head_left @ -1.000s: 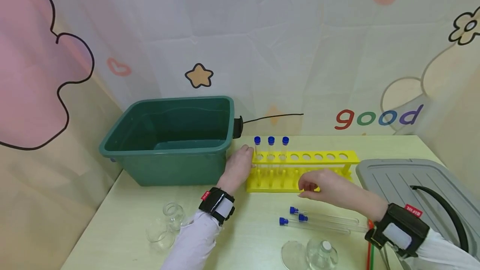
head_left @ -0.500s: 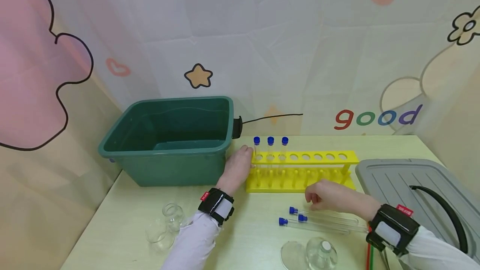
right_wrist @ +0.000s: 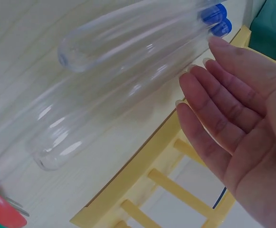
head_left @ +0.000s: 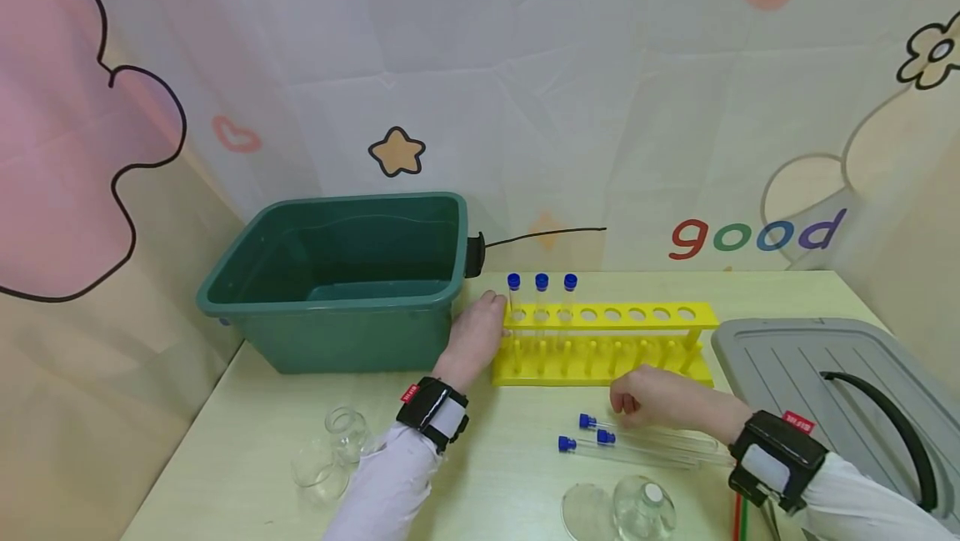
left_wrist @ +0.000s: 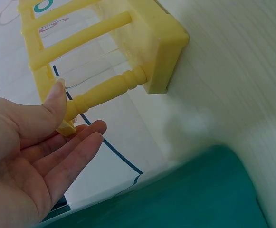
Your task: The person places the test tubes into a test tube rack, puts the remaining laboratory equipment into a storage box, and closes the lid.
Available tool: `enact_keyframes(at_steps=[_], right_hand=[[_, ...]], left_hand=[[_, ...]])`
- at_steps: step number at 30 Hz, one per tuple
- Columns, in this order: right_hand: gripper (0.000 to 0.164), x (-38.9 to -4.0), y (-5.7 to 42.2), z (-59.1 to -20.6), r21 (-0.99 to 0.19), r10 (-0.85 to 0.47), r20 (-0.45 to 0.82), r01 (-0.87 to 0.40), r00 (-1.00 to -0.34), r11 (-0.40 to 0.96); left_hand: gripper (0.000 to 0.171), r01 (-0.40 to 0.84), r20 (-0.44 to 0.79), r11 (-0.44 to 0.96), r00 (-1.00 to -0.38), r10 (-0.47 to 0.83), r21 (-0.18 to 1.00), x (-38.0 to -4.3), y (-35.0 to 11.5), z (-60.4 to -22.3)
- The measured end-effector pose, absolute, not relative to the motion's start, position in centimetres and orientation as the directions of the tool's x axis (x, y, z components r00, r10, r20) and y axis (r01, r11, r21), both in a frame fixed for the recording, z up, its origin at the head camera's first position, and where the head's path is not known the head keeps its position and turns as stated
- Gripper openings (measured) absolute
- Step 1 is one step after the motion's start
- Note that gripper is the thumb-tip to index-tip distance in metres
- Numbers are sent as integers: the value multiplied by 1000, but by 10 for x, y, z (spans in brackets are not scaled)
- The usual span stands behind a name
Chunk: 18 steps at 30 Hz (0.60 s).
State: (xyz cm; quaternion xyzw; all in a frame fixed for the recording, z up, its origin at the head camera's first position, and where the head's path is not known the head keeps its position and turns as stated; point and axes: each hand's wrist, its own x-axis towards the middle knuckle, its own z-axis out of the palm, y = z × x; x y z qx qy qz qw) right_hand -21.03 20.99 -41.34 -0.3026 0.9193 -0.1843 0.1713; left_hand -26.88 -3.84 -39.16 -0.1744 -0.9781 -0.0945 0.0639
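Note:
My left hand [head_left: 477,337] grips the left end of the yellow test tube rack [head_left: 600,325]. In the left wrist view its thumb lies on one side of the rack's top corner, with the fingers on the other. Three blue-capped test tubes [head_left: 542,282] stand upright in the leftmost holes. In front of the rack, my right hand [head_left: 663,398] is low over several glass test tubes [head_left: 637,455] lying on the table. The right wrist view shows its thumb and loosely bent fingertips close beside the lying tubes [right_wrist: 128,88], with nothing between them.
A green tub [head_left: 360,337] stands left of the rack; a grey lid [head_left: 795,358] with a black handle lies at right. Clear glassware [head_left: 347,433] sits front left. A glass bottle [head_left: 645,512] and a round glass disc [head_left: 587,511] are near the front.
My right hand has moved down and slightly right, from in front of the rack to the lying tubes. My left hand has stayed on the rack.

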Motion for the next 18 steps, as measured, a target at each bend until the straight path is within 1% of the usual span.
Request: enact_keyframes(at_steps=[12,18], right_hand=[[13,-214,209,-418,-418,-604,-210,-488,-769,766],[14,-215,208,-419,-407,-610,-191,-503,-769,762]], left_hand=[[38,360,174,919,-927,333,159,-271,-38,-398],[37,357,159,920,-930,332,162,-269,-38,-392]])
